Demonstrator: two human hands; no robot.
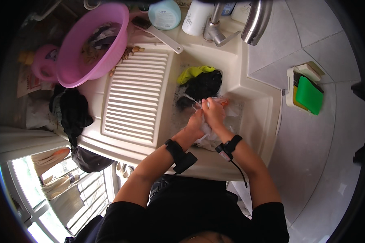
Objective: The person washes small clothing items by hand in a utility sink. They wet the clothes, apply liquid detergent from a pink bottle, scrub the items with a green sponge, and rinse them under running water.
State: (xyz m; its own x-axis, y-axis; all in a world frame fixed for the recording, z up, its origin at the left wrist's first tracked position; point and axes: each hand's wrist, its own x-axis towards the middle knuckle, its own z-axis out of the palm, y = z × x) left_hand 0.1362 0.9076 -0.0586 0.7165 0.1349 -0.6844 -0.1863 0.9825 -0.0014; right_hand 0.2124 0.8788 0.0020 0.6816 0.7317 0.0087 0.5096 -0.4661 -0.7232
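Both my hands meet over the basin of a cream laundry sink (255,121), which holds cloudy, sudsy water. My left hand (196,121) and my right hand (213,113) are closed together on a wet white cloth (208,141), whose lower folds hang into the water. Some orange fabric (222,101) shows just beyond my right hand. Farther back in the basin lies a soaked black garment (204,85) with a bright yellow-green piece of fabric (196,73) against it. Cloth under the suds near my left hand is too murky to make out.
Left of the basin is a ribbed washboard (133,97). A pink plastic tub (92,45) with cloth inside stands behind it, near a scrub brush (158,33). The steel faucet (255,24) overhangs the back right. Black clothing (73,112) drapes the left edge; a sponge holder (292,88) is wall-mounted.
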